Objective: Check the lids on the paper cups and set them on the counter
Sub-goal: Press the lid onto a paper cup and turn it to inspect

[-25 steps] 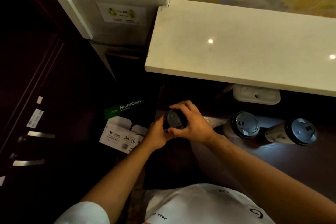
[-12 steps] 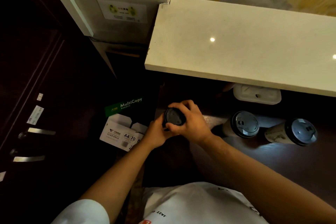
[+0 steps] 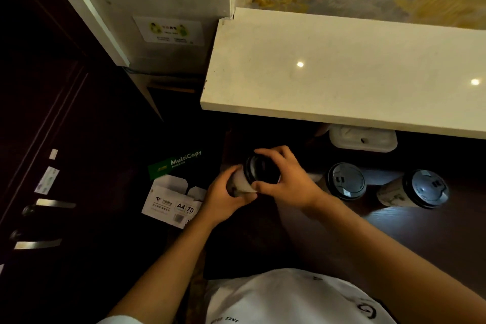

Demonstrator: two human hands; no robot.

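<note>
- The pale stone counter [image 3: 342,71] runs across the upper right, its top bare save for two light reflections.
- Below its edge lies a dark wooden surface [image 3: 394,239], where two lidded paper cups stand well apart from the hands: the nearer cup [image 3: 346,181] and the far cup [image 3: 414,191], both with dark lids.
- A paper box [image 3: 171,197] marked A4 sits low on the left, beside the left forearm.
- The right hand [image 3: 286,181] curls over the top of the held cup [image 3: 243,183], fingers and thumb gripping the rim of its black lid [image 3: 261,171].
- The left hand [image 3: 223,197] wraps round that cup's pale body from below, fingers closed on it; the cup is tilted, above the dark surface.
</note>
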